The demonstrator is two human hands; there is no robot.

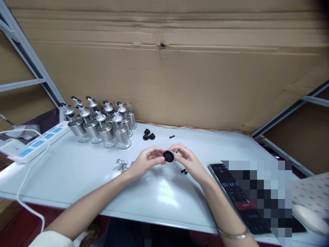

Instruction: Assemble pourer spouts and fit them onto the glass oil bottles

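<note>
My left hand (146, 160) and right hand (186, 158) meet above the bench (77, 171), fingers of both pinched on a small round black cap (169, 156) held between them. Tiny black bits (183, 171) lie just under my right hand; three black stoppers (148, 134) sit behind. Dispenser bottles (102, 123) cluster far left, a phone (239, 195) right. Both forearms angle inward.
</note>
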